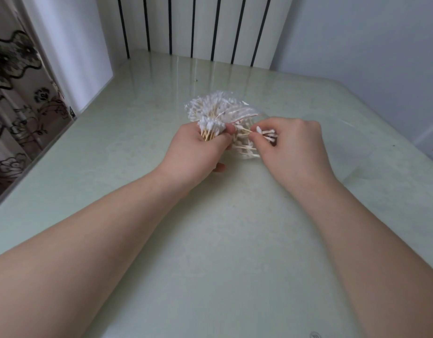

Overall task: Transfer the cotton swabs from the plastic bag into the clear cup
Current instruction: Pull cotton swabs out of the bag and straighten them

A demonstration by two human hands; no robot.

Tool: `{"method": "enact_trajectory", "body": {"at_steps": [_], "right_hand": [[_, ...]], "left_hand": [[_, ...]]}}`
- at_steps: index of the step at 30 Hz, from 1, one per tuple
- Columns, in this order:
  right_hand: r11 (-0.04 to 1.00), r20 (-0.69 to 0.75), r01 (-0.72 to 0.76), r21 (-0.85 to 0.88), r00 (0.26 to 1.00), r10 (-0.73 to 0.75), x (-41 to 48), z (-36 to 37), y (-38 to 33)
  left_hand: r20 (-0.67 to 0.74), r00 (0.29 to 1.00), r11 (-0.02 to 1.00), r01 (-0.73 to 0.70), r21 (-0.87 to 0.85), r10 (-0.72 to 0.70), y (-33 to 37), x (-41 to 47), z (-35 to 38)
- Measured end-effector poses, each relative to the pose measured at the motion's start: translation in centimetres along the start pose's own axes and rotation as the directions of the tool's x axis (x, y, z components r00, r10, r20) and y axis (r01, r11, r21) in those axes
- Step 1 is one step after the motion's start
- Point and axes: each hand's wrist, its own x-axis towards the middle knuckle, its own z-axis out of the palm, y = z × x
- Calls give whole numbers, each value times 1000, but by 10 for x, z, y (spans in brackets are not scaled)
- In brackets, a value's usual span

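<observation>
A clear plastic bag (218, 107) full of white-tipped cotton swabs lies on the pale green table (210, 240) near its middle. My left hand (198, 150) grips a bunch of cotton swabs (209, 126) by their wooden sticks, tips up, right in front of the bag. My right hand (291, 145) pinches a few more swabs (265, 134) beside it. Between my hands, a loose pile of swabs (244, 145) sits inside something clear; I cannot tell whether that is the cup or the bag.
The table's left edge runs beside a floral curtain (18, 113). A wall with black vertical stripes (198, 25) stands behind the table's far edge. A white wall closes the right side.
</observation>
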Motion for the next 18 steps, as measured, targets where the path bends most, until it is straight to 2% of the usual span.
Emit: {"method": "enact_trajectory", "body": {"at_steps": [3, 7, 13, 18], "right_hand": [[1000, 5, -26, 12, 1000, 26, 0, -5, -3], [982, 46, -112, 154, 993, 106, -1, -15, -5], [896, 106, -234, 378, 972, 209, -2, -25, -4], [842, 142, -261, 473, 965, 220, -2, -28, -3]], "left_hand": [[-13, 1000, 1000, -4, -1, 4, -2, 2, 0], [-14, 1000, 1000, -8, -9, 7, -3, 4, 0], [-29, 999, 1000, -18, 12, 18, -5, 6, 0], [-45, 999, 1000, -24, -6, 23, -5, 6, -1]]}}
